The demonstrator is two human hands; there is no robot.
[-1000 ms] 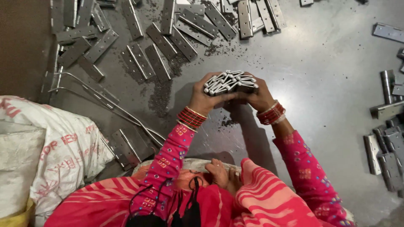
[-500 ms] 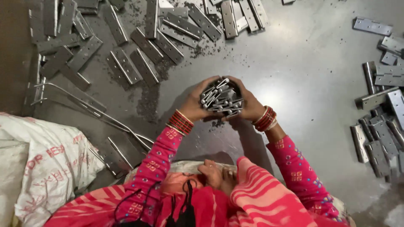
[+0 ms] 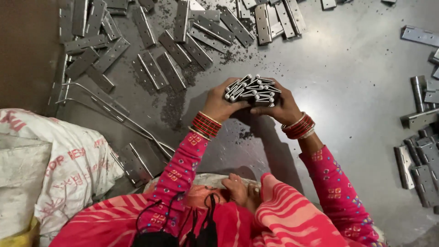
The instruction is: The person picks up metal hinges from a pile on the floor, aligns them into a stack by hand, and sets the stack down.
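Above the grey floor, left hand and right hand clamp a bundle of metal hinges from both sides — apparently stacked folded — with loose hinges scattered beyond.

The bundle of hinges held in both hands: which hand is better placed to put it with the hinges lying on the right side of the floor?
Probably the right hand: it grips the bundle of hinges on the side toward the hinges lying on the right. The left hand holds the opposite side.
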